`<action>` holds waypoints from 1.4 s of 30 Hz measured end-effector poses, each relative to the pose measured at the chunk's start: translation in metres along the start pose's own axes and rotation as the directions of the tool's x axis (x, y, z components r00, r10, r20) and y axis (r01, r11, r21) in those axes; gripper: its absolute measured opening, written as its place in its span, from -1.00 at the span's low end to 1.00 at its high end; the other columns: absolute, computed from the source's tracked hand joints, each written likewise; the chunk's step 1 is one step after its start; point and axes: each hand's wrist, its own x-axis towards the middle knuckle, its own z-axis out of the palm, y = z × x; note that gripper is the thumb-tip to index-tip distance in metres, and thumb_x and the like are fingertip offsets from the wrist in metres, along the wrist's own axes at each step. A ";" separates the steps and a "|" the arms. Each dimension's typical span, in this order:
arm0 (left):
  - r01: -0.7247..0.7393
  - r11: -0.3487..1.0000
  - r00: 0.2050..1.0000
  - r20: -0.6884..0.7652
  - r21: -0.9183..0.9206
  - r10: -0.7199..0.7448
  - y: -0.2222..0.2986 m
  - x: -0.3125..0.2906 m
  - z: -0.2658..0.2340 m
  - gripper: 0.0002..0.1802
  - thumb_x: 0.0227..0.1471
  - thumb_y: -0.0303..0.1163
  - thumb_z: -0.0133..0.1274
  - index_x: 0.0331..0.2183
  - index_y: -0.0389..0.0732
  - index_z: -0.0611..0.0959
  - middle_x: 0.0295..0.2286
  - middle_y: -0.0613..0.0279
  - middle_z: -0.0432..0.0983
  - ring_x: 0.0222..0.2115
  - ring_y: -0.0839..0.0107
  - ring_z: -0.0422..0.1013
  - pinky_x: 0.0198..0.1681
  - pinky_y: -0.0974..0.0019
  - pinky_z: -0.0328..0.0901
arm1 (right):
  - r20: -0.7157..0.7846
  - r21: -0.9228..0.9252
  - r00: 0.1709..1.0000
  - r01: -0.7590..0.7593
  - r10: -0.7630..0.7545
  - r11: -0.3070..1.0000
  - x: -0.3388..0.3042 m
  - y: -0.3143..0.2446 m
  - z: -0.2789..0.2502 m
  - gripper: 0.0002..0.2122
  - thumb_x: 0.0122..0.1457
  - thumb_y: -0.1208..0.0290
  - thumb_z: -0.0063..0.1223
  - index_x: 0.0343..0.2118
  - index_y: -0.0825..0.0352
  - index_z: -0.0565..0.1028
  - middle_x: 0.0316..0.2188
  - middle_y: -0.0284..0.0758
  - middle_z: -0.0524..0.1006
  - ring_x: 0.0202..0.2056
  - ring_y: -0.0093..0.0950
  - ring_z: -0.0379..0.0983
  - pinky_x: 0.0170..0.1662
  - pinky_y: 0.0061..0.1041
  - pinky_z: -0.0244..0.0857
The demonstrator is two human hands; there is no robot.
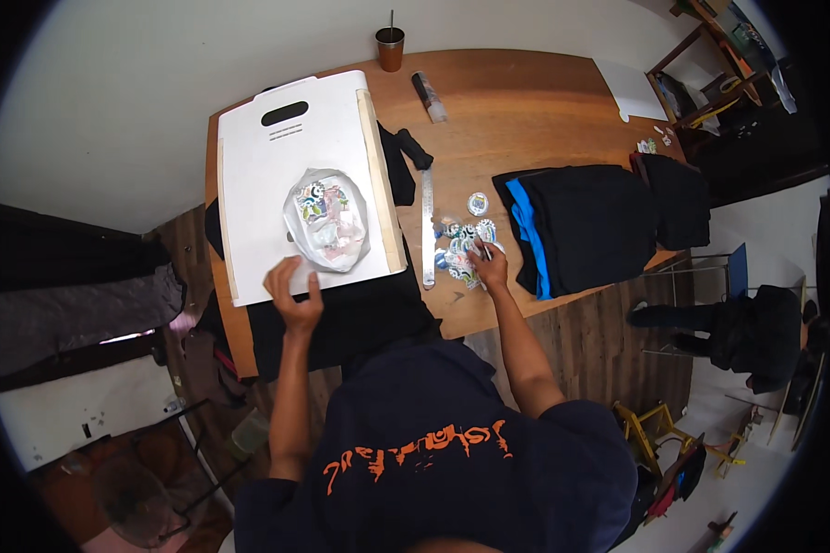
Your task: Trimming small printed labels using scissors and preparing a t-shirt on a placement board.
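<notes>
Patterned cutouts (457, 262) piled under and left of right hand (492, 266).

The person wears a dark navy short-sleeved shirt (544, 470) with orange lettering (438, 445).

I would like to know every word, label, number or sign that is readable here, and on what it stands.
I do not copy out wording, but marks show here:
Navy shirt: large, stylised orange lettering.
White board: small dark printed lines below its slot, too small to read.
Ruler: markings too small to read.
Loose patterned pieces: too small to tell whether they bear words.
</notes>
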 end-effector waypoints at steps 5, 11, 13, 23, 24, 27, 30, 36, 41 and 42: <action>0.007 0.992 0.998 0.070 -0.130 0.003 0.041 -0.020 0.005 -0.69 -0.06 -0.44 0.19 -0.21 -0.27 0.55 -0.26 0.08 0.53 -0.22 0.12 0.43 -0.03 0.14 0.18 | -0.058 0.021 0.998 0.028 -0.027 0.999 0.002 -0.003 -0.001 -0.77 0.05 0.45 0.32 -0.24 0.39 0.61 -0.43 -0.44 0.58 -0.41 -0.69 0.40 -0.34 -0.66 0.29; 0.111 0.972 0.982 0.175 -0.208 -0.075 0.052 -0.054 0.010 -0.74 -0.06 -0.44 0.21 -0.25 -0.24 0.60 -0.31 0.13 0.56 -0.26 0.18 0.46 -0.06 0.17 0.21 | -0.077 0.173 0.996 0.049 -0.036 0.984 -0.010 -0.007 -0.008 -0.77 0.06 0.38 0.30 -0.25 0.38 0.63 -0.40 -0.31 0.63 -0.38 -0.61 0.50 -0.26 -0.60 0.37; 0.113 0.963 0.977 0.204 -0.243 -0.063 0.056 -0.054 0.013 -0.74 -0.07 -0.45 0.21 -0.26 -0.23 0.60 -0.31 0.14 0.56 -0.26 0.19 0.46 -0.07 0.18 0.21 | -0.086 0.187 0.996 -0.004 0.021 0.982 -0.011 -0.015 -0.011 -0.80 0.07 0.41 0.29 -0.29 0.42 0.62 -0.42 -0.35 0.62 -0.37 -0.64 0.47 -0.27 -0.62 0.35; 0.061 0.936 0.946 0.320 -0.346 0.057 0.071 -0.041 0.025 -0.76 -0.07 -0.46 0.23 -0.27 -0.19 0.60 -0.34 0.23 0.58 -0.32 0.27 0.49 -0.12 0.21 0.21 | -0.114 -0.236 0.993 0.015 -0.043 0.972 0.004 -0.027 0.001 -0.64 -0.01 0.19 0.37 -0.26 0.37 0.62 -0.38 -0.20 0.64 -0.36 -0.48 0.55 -0.22 -0.48 0.40; 0.062 0.934 0.943 0.328 -0.352 0.061 0.072 -0.041 0.025 -0.76 -0.07 -0.46 0.23 -0.27 -0.19 0.60 -0.35 0.24 0.59 -0.32 0.28 0.49 -0.13 0.22 0.20 | -0.102 -0.230 0.994 0.014 -0.039 0.973 0.005 -0.026 0.001 -0.61 -0.03 0.16 0.38 -0.25 0.37 0.61 -0.39 -0.19 0.64 -0.38 -0.48 0.54 -0.24 -0.47 0.40; 0.078 0.932 0.940 0.339 -0.354 0.051 0.073 -0.044 0.024 -0.76 -0.07 -0.45 0.23 -0.27 -0.19 0.60 -0.35 0.24 0.59 -0.32 0.28 0.49 -0.12 0.22 0.20 | -0.117 -0.193 0.993 -0.011 -0.012 0.981 0.006 -0.022 0.000 -0.66 0.00 0.23 0.36 -0.25 0.37 0.62 -0.43 -0.26 0.63 -0.38 -0.55 0.52 -0.27 -0.52 0.39; 0.080 0.936 0.943 0.330 -0.343 0.040 0.072 -0.046 0.022 -0.76 -0.07 -0.45 0.23 -0.27 -0.19 0.60 -0.35 0.25 0.59 -0.32 0.28 0.50 -0.12 0.22 0.20 | -0.097 0.027 0.995 -0.019 0.022 0.999 0.005 -0.015 0.000 -0.69 0.03 0.30 0.35 -0.19 0.33 0.60 -0.45 -0.38 0.59 -0.40 -0.62 0.47 -0.32 -0.58 0.35; 0.121 0.933 0.937 0.348 -0.338 0.004 0.072 -0.047 0.022 -0.75 -0.07 -0.45 0.24 -0.26 -0.19 0.61 -0.37 0.25 0.58 -0.32 0.30 0.50 -0.13 0.24 0.21 | -0.058 0.416 0.996 -0.044 0.075 0.908 -0.012 -0.064 -0.013 -0.69 0.05 0.32 0.36 -0.16 0.28 0.56 -0.55 -0.61 0.34 -0.54 -0.77 0.16 -0.51 -0.71 0.03; 0.178 0.909 0.923 0.384 -0.378 -0.021 0.086 -0.033 0.035 -0.71 -0.07 -0.46 0.24 -0.21 -0.20 0.62 -0.38 0.26 0.58 -0.31 0.29 0.50 -0.12 0.27 0.23 | -0.091 0.478 0.995 0.069 -0.029 0.876 -0.011 -0.094 -0.011 -0.77 0.08 0.30 0.34 -0.31 0.26 0.51 -0.56 -0.63 0.32 -0.57 -0.79 0.14 -0.54 -0.71 -0.03; 0.220 0.893 0.914 0.403 -0.392 -0.048 0.090 -0.030 0.037 -0.69 -0.06 -0.47 0.24 -0.19 -0.20 0.62 -0.38 0.27 0.58 -0.31 0.28 0.50 -0.12 0.28 0.23 | -0.029 0.496 1.000 0.006 0.009 0.869 -0.016 -0.110 -0.008 -0.78 0.09 0.31 0.33 -0.33 0.28 0.50 -0.54 -0.62 0.31 -0.53 -0.79 0.15 -0.49 -0.72 0.00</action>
